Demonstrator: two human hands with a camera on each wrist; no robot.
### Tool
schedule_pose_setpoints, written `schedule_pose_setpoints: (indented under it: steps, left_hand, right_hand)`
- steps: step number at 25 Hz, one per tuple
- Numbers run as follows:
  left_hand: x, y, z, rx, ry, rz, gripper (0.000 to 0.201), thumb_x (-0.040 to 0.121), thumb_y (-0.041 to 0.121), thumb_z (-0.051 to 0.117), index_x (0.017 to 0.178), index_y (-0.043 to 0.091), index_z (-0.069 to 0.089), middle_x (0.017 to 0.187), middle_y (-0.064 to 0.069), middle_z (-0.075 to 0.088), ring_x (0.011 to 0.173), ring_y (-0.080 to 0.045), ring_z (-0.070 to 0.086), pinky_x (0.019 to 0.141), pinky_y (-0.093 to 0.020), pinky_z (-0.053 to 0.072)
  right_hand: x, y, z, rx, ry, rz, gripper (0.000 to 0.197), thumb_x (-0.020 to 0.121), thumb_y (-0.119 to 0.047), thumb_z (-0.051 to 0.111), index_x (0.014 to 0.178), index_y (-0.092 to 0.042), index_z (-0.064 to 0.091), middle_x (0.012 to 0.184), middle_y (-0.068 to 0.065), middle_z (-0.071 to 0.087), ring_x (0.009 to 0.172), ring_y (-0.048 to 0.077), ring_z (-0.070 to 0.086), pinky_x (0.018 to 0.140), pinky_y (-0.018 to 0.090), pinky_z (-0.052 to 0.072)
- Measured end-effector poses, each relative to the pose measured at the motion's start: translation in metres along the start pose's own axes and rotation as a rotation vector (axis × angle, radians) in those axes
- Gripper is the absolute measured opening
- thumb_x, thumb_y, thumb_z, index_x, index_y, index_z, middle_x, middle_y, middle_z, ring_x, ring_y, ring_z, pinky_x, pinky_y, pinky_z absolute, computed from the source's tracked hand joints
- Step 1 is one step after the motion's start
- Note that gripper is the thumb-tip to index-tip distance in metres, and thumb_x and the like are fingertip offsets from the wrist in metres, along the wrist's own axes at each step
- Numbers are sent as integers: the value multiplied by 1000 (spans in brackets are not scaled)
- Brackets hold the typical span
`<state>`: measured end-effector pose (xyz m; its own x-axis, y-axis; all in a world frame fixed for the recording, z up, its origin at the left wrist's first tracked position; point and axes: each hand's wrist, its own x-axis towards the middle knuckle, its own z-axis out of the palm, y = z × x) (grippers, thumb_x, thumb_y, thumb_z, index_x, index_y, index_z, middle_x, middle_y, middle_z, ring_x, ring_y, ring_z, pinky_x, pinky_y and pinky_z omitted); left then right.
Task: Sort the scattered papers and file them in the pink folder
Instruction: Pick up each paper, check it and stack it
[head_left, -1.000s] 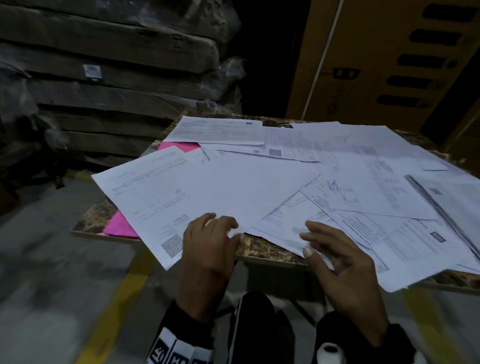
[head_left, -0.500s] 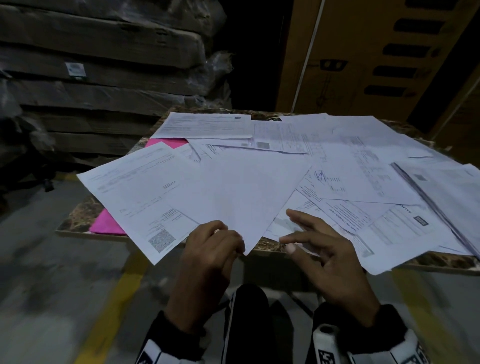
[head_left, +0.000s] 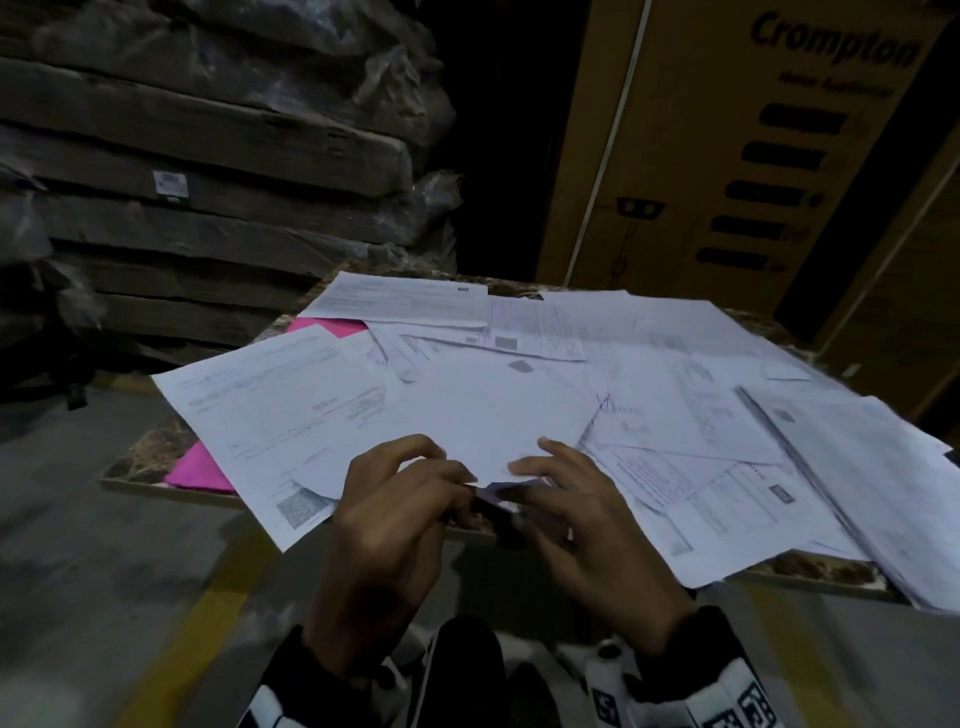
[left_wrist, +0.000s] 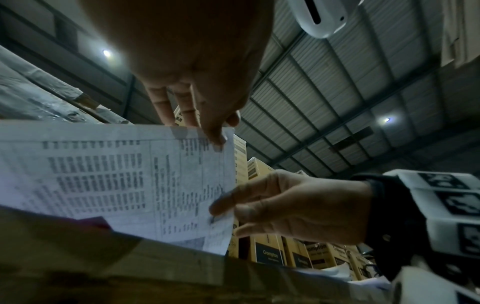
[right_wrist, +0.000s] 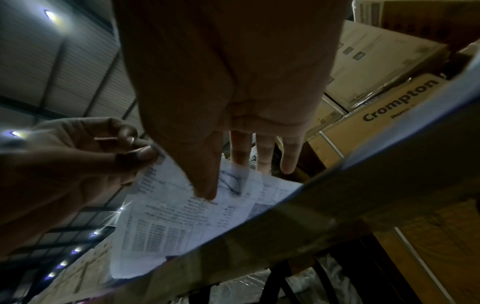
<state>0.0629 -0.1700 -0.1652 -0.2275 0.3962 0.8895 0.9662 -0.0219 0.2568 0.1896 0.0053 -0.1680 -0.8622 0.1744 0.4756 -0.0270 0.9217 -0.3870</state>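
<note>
Head view: pink folder (head_left: 200, 470) under papers (head_left: 649, 395)

Both hands meet at the near middle, backs up, forearms in dark sleeves with white marker bands at the wrists. The left hand (head_left: 387, 512) has its fingers curled, thumb below and fingertips (left_wrist: 166, 115) above, pinching the corner of a sheet (left_wrist: 124, 181). The right hand (head_left: 582, 525) lies just beside it, its fingers (right_wrist: 288, 160) long and slightly spread on top of the same sheet, thumb (right_wrist: 205, 185) pressed against the underside, so the paper is nipped between thumb and fingers. The two hands are nearly touching at the fingertips
</note>
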Motion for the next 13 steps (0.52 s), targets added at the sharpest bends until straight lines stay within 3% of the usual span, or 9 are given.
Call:
schedule_pose_setpoints:
  steps: [2, 4, 7, 9, 11, 13]
  left_hand:
    - [6, 5, 1, 67, 36, -6, 21, 79, -14, 61, 72, 3, 70, 104, -8, 73, 108, -30, 61, 85, -49, 47]
    - [8, 12, 1, 155, 62, -59, 16, 78, -9, 67, 81, 4, 75, 125, -15, 66, 123, -36, 53, 99, -52, 44]
    - [6, 21, -2, 220, 122, -158, 19, 84, 6, 71, 101, 9, 77, 147, -22, 46, 142, -39, 36, 115, -51, 29]
    - [1, 20, -4, 208, 118, -223, 28, 87, 15, 70, 115, 13, 72, 153, -19, 40, 146, -36, 30, 117, -50, 27]
    - [-6, 8, -4, 193, 59, -313, 39, 88, 23, 67, 126, 17, 64, 156, -11, 37, 148, -30, 28, 115, -49, 27]
    - [-16, -12, 0, 172, 6, -386, 47, 91, 31, 62, 135, 19, 56, 152, -7, 44, 145, -28, 35, 113, -53, 33]
  right_hand:
    - [12, -2, -5, 20, 49, -41, 34, 89, -2, 52, 115, -16, 70, 117, -5, 64, 125, 17, 51, 100, 43, 44]
    - [19, -8, -13, 74, 112, -48, 38, 90, 3, 50, 118, -12, 70, 113, 1, 65, 113, 17, 56, 90, 39, 49]
    - [23, -17, -33, 224, 211, -3, 39, 95, -2, 48, 127, -15, 66, 120, -2, 61, 117, 10, 55, 89, 34, 54]
    - [23, -22, -46, 314, 289, 36, 37, 98, -6, 51, 132, -16, 62, 123, -5, 55, 122, 4, 52, 89, 33, 57]
    - [23, -24, -61, 353, 340, 66, 43, 97, -10, 59, 139, -21, 54, 126, -6, 49, 128, 8, 49, 89, 32, 58]
    - [23, -23, -73, 381, 396, 64, 55, 93, -12, 65, 143, -24, 46, 129, -5, 45, 131, 13, 48, 92, 31, 57]
